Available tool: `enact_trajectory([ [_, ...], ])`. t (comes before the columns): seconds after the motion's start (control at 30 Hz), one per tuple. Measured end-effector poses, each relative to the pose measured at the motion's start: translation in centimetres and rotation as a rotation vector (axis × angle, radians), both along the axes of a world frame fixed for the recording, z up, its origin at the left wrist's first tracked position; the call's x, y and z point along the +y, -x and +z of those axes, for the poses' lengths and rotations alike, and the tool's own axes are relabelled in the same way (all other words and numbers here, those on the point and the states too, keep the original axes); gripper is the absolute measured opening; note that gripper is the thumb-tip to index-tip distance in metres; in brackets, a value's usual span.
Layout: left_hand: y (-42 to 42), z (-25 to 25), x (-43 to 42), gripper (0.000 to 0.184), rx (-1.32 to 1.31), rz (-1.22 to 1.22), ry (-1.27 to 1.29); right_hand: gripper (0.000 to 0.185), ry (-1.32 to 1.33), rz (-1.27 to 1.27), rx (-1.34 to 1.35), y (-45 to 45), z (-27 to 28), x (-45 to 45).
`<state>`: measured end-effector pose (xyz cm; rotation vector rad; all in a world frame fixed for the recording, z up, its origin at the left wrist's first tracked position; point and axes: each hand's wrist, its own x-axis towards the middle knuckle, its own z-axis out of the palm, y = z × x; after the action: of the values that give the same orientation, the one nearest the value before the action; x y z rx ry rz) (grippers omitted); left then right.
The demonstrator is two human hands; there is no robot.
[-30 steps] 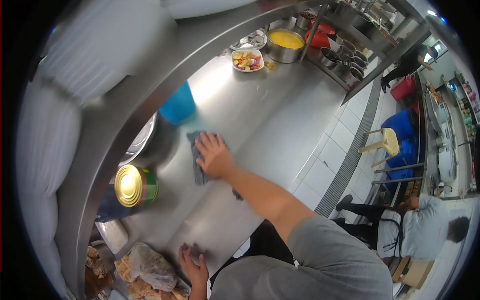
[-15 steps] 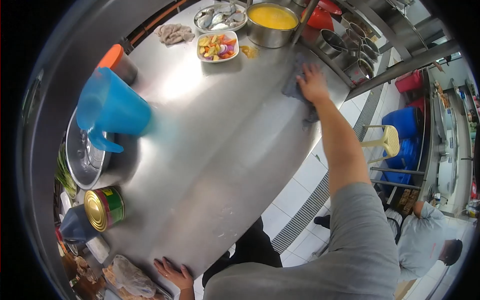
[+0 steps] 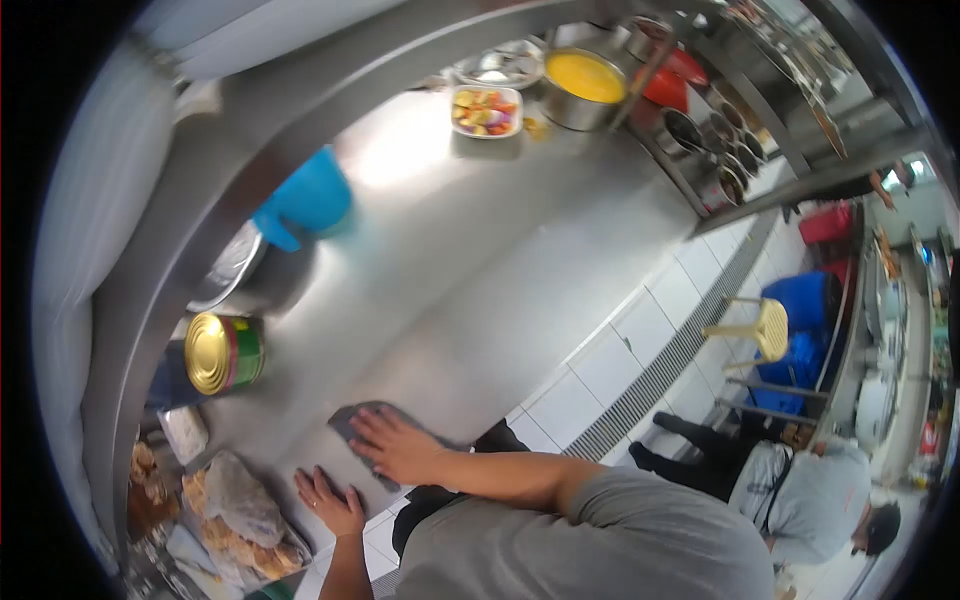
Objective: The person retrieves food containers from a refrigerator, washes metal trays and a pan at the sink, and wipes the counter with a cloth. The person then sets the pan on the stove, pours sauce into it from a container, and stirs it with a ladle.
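1. Steel table (image 3: pixel 470 280): broad working surface, running from the worker's body to the far upper corner, with glare near its far end.
2. Steel shelf (image 3: pixel 190 210): curved by the lens, crossing above the table's left side.
3. Co-worker (image 3: pixel 825 490): person in a grey shirt, at the lower right, across the tiled floor.
4. Stool (image 3: pixel 768 330): pale yellow, standing beyond the floor drain.
5. Pot (image 3: pixel 575 112): metal, containing something yellow, at the table's far end.
6. Basin (image 3: pixel 283 280): metal, partly hidden beneath the shelf edge.
7. Pitcher (image 3: pixel 318 195): blue, just beside the basin, its upper part hidden by the shelf.
8. Plastic bag (image 3: pixel 240 500): translucent, lying over brownish food at the lower left.
9. Cloth (image 3: pixel 345 420): dark grey, spread flat on the table at its near edge, largely covered by the right hand.
10. Dish (image 3: pixel 487 133): white, holding cut vegetables, near the pot.
11. Can (image 3: pixel 225 354): gold end, green side, left of the cloth.
12. Right hand (image 3: pixel 395 448): palm down on the cloth, fingers extended and slightly apart, flat rather than clamped.
13. Left hand (image 3: pixel 330 503): fingers spread apart, resting at the table's near edge, between cloth and bag.
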<state>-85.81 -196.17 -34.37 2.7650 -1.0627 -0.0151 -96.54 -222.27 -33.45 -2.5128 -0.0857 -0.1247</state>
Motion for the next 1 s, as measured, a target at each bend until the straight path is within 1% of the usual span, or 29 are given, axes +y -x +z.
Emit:
enact_trajectory([
  [0.03,0.1,0.1,-0.4,0.075,-0.018,0.041,-0.004,0.065,-0.027,0.059,-0.048,-1.3,-0.2,1.2],
  [0.1,-0.1,0.1,0.2,0.074,0.028,0.007,0.005,0.058,-0.009,0.082,-0.103,-2.5,-1.5,0.3],
  [0.17,0.4,0.0,0.6,0.074,0.073,0.107,0.104,0.062,0.124,0.035,-0.001,-3.3,0.1,-5.5],
  [0.2,1.1,-0.3,1.1,0.073,0.054,0.164,0.14,0.059,0.134,-0.094,-0.072,-3.6,0.2,-9.2],
  [0.23,1.9,0.6,1.3,0.072,0.044,0.161,0.18,0.056,0.21,-0.222,-0.047,-4.2,-0.1,-13.6],
  [0.27,3.1,1.3,2.0,0.071,0.076,0.176,0.2,0.054,0.245,-0.417,-0.123,-4.4,-0.5,-17.6],
  [0.3,4.2,1.9,2.9,0.07,0.105,0.189,0.222,0.055,0.248,-0.5,-0.091,-5.2,0.1,-22.6],
  [0.33,5.5,2.5,3.9,0.067,0.12,0.204,0.269,0.057,0.264,-0.614,-0.087,-5.6,2.2,-25.7],
  [0.37,6.9,3.6,4.8,0.065,0.137,0.254,0.282,0.057,0.577,-0.739,-0.087,-6.5,-0.8,-29.1],
  [0.4,8.4,4.1,6.3,0.062,0.166,0.321,0.292,0.061,0.568,-0.804,-0.051,-7.3,-2.1,-32.2],
  [0.43,9.9,4.5,8.1,0.058,0.193,0.392,0.306,0.063,0.554,-0.887,0.065,-8.8,-1.5,-32.6],
  [0.47,11.5,4.6,10.3,0.058,0.175,0.434,0.303,0.065,0.539,-0.97,0.19,-10.6,-0.8,-31.5],
  [0.5,13.0,4.5,12.4,0.056,0.206,0.523,0.271,0.065,0.531,-0.934,0.171,-12.6,-1.1,-29.1],
  [0.53,14.5,3.9,14.3,0.054,0.242,0.61,0.246,0.066,0.537,-0.858,0.128,-13.8,-1.5,-26.5],
  [0.57,16.0,3.3,16.1,0.054,0.233,0.648,0.256,0.068,0.547,-0.78,0.088,-14.5,-1.9,-23.9],
  [0.63,18.8,1.7,19.7,0.05,0.276,0.81,0.275,0.069,0.599,-0.551,0.02,-15.8,-1.7,-14.3],
  [0.67,19.9,1.1,21.1,0.046,0.296,0.844,0.29,0.069,0.565,-0.437,0.033,-16.2,-1.1,-9.0],
  [0.73,21.3,0.2,23.4,0.046,0.315,0.89,0.325,0.069,0.471,-0.242,0.04,-17.8,0.6,1.0],
  [0.77,22.1,-0.2,24.6,0.045,0.343,0.899,0.341,0.07,0.409,-0.162,0.039,-18.6,1.2,5.4],
  [0.8,22.5,-0.6,25.7,0.045,0.34,0.927,0.357,0.07,0.418,-0.133,0.029,-19.6,1.4,9.2],
  [0.83,22.5,-0.9,26.8,0.045,0.35,0.921,0.381,0.068,0.374,-0.071,-0.022,-20.7,1.2,12.6],
  [0.87,22.4,-1.2,27.8,0.044,0.362,0.913,0.407,0.066,0.33,-0.011,-0.07,-21.3,1.0,15.2],
  [0.9,22.6,-1.2,28.8,0.044,0.359,0.936,0.424,0.066,0.34,0.014,-0.078,-21.0,0.9,17.2],
  [1.0,21.6,-0.2,32.5,0.042,0.311,0.981,0.482,0.055,0.356,0.1,-0.072,-17.4,0.3,22.7],
])
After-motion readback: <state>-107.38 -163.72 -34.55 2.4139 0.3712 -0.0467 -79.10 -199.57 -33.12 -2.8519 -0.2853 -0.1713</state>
